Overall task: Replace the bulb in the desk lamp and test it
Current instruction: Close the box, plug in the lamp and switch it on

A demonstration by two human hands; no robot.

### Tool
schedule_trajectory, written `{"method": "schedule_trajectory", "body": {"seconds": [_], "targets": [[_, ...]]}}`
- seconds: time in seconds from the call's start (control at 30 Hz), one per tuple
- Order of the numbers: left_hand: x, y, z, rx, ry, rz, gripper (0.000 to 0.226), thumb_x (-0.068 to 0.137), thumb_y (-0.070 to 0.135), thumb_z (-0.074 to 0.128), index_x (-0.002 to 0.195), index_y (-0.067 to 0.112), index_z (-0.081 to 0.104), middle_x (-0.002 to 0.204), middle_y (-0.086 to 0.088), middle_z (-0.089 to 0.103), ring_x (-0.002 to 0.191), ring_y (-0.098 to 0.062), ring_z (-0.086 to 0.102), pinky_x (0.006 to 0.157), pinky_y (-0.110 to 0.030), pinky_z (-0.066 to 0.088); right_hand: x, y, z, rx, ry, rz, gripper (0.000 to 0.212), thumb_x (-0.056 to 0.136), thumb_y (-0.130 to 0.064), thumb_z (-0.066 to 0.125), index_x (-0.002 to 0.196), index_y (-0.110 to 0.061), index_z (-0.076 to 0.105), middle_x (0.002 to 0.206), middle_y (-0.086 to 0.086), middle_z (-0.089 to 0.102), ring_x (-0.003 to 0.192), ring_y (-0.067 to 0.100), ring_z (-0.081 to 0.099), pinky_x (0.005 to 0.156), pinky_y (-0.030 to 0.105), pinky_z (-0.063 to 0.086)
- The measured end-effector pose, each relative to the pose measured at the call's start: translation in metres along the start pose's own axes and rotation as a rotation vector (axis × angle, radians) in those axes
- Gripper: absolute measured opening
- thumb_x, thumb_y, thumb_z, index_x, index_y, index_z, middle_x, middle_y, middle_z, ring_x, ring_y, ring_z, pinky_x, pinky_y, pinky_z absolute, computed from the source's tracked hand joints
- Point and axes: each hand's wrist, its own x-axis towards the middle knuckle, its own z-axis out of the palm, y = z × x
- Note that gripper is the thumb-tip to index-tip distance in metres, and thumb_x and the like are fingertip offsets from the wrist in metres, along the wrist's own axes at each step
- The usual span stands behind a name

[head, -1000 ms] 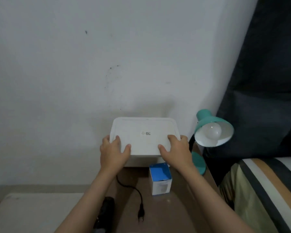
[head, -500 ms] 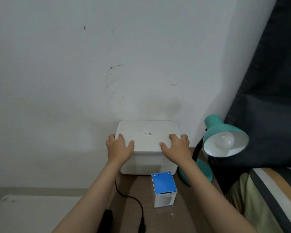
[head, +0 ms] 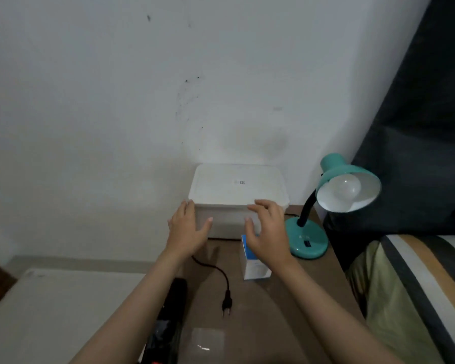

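A teal desk lamp (head: 307, 241) stands at the table's right, its shade (head: 348, 187) facing me with a white bulb (head: 346, 188) inside. Its black cord ends in an unplugged plug (head: 227, 304) lying on the brown table (head: 286, 319). A blue and white bulb box (head: 255, 269) stands upright in front of a white lidded container (head: 237, 187) against the wall. My left hand (head: 187, 232) hovers open just in front of the container's left corner. My right hand (head: 268, 232) is open too, over the bulb box, partly hiding it.
A black power strip (head: 172, 311) lies along the table's left edge. A white surface (head: 58, 311) sits lower left. A striped bed cover (head: 415, 292) borders the table on the right, under a dark curtain (head: 418, 127). A small clear plastic piece (head: 208, 340) lies near me.
Both hands held the white container's lid edge, lowered it against the wall, then let go and drew back toward me. The view has shifted, bringing more of the table into sight.
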Motion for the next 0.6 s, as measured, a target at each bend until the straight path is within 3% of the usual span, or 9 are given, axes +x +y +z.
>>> {"method": "schedule_trajectory", "body": {"seconds": [0.13, 0.27, 0.4, 0.5, 0.6], "targets": [[-0.078, -0.026, 0.006, 0.03, 0.017, -0.032, 0.073, 0.087, 0.042, 0.058, 0.145, 0.009, 0.027, 0.154, -0.014, 0.023, 0.143, -0.027, 0.02, 0.114, -0.052, 0.014, -0.065, -0.031, 0.012, 0.142, -0.139, -0.148, 0.016, 0.086, -0.011, 0.059, 0.1, -0.007, 0.065, 0.092, 0.006, 0.06, 0.088, 0.015, 0.055, 0.08, 0.021, 0.045], [-0.148, -0.055, 0.008, 0.071, -0.048, -0.09, 0.073, 0.089, 0.043, 0.054, 0.146, 0.013, 0.021, 0.157, -0.007, 0.017, 0.143, -0.025, 0.016, 0.114, -0.056, 0.007, -0.12, -0.035, 0.031, 0.134, -0.269, 0.082, 0.012, 0.087, -0.014, 0.059, 0.097, -0.016, 0.065, 0.087, -0.006, 0.055, 0.08, 0.003, 0.051, 0.07, 0.01, 0.038], [-0.196, -0.084, 0.01, 0.099, -0.105, -0.122, 0.075, 0.089, 0.049, 0.049, 0.148, 0.017, 0.015, 0.158, -0.002, 0.01, 0.144, -0.022, 0.011, 0.114, -0.056, 0.003, -0.14, -0.026, 0.049, -0.005, -0.33, 0.28, 0.012, 0.085, -0.016, 0.061, 0.093, -0.012, 0.07, 0.083, -0.004, 0.052, 0.078, 0.009, 0.05, 0.068, 0.013, 0.032], [-0.211, -0.093, 0.012, 0.023, -0.087, -0.112, 0.079, 0.085, 0.054, 0.047, 0.147, 0.014, 0.02, 0.157, -0.006, 0.017, 0.143, -0.023, 0.019, 0.115, -0.045, 0.014, -0.143, -0.028, 0.061, -0.077, -0.42, 0.38, 0.013, 0.085, -0.02, 0.062, 0.09, -0.011, 0.07, 0.092, 0.005, 0.056, 0.081, 0.014, 0.05, 0.074, 0.022, 0.036], [-0.213, -0.092, 0.011, -0.061, -0.055, -0.108, 0.079, 0.084, 0.045, 0.057, 0.146, 0.01, 0.023, 0.154, -0.009, 0.025, 0.141, -0.023, 0.026, 0.11, -0.027, 0.022, -0.139, -0.032, 0.062, -0.108, -0.446, 0.46, 0.007, 0.085, -0.019, 0.063, 0.083, -0.014, 0.067, 0.095, 0.003, 0.057, 0.081, 0.009, 0.048, 0.075, 0.023, 0.04]]}}
